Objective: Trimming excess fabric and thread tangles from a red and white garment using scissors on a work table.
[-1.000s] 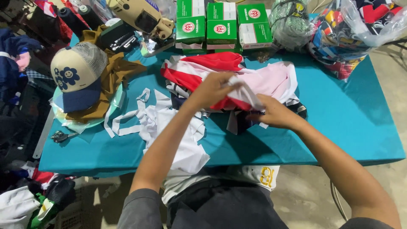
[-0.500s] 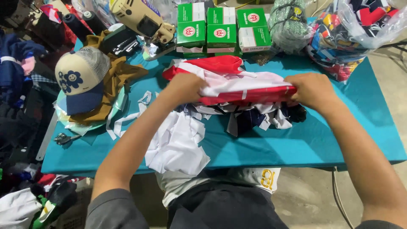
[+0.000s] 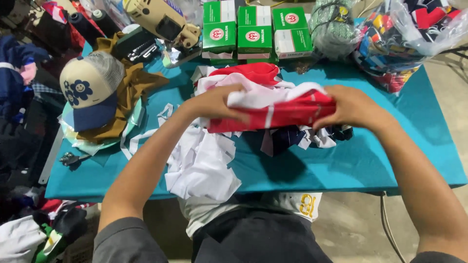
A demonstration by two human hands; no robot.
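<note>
Teal table (image 3: 390, 160), green boxes (image 3: 253, 31) behind, hands gripping red-white cloth (image 3: 278, 109)

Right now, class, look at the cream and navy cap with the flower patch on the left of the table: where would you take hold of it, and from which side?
Grip the navy brim. It juts out flat and stiff toward the table's near edge, clear of the brown cloth behind the cap. Come from the near side, probably with the left hand, which is closer; both hands now hold the red and white fabric bundle.
</note>
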